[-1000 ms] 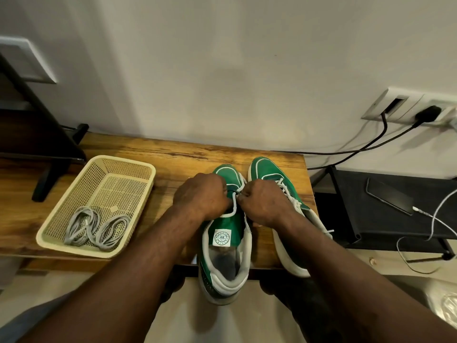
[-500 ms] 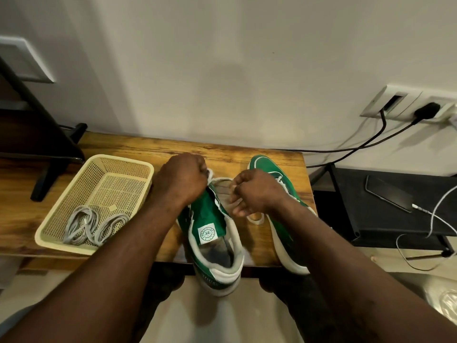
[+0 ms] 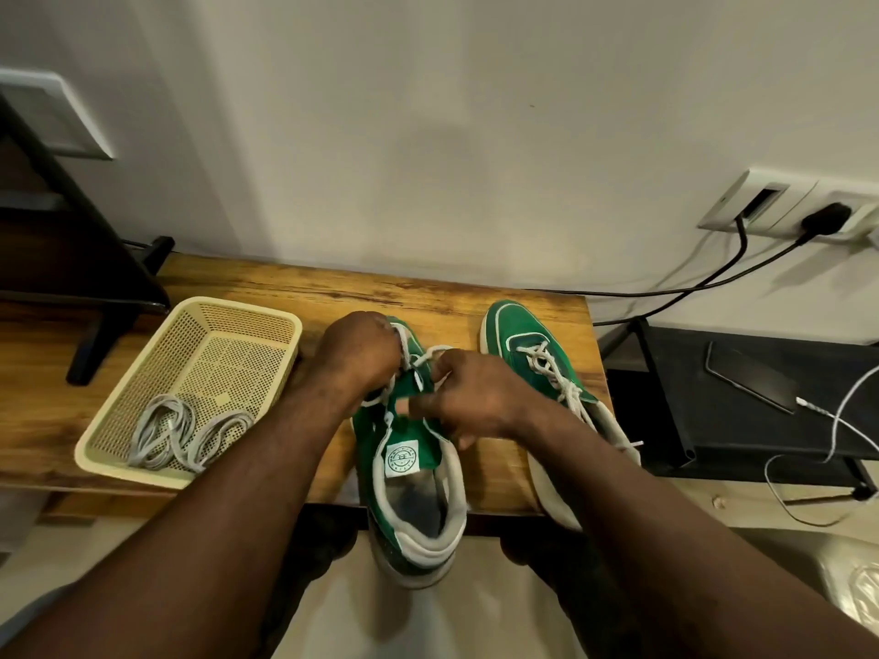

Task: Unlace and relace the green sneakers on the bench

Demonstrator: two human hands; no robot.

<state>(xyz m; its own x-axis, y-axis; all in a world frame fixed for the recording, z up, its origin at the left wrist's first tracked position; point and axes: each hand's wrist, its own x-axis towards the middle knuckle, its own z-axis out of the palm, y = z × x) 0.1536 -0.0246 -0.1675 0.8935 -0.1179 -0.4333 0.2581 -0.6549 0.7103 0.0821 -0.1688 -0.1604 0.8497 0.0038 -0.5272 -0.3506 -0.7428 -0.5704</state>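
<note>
On the bench (image 3: 333, 287), near edge, centre:

1. Left sneaker (image 3: 401, 461): green, toe pointing away from you, heel hanging out past the near edge. Its tongue is exposed and its white lace (image 3: 430, 354) lies slack across the upper eyelets. Judged stage: unlacing, early.

2. Your left hand (image 3: 359, 354): fingers curled tight at the far end of the lacing, with the lace running out of the fist.

3. Your right hand (image 3: 475, 397): close beside the left one, pinching the lace over the tongue (which eyelet it is working cannot be told, since your knuckles hide it).

4. Right sneaker (image 3: 518, 335): just right of the first and fully laced, with neither hand on it. Your right forearm covers its heel.

5. Basket (image 3: 238, 304): left side of the bench, holding two coils of grey laces (image 3: 176, 435), presumably the replacements.

Hazards noted:
- The left sneaker has little sole on the wood. A hard tug toward you could drag it off the near edge, so pull up or away from you.
- Both fists on one lace can cinch a crossing tighter. Slacken each row before you draw it through.
- A wide swing of your right elbow could knock the right sneaker, which also sits at the edge.
- The freed lace may slide to the floor, so drop it in the basket.
</note>
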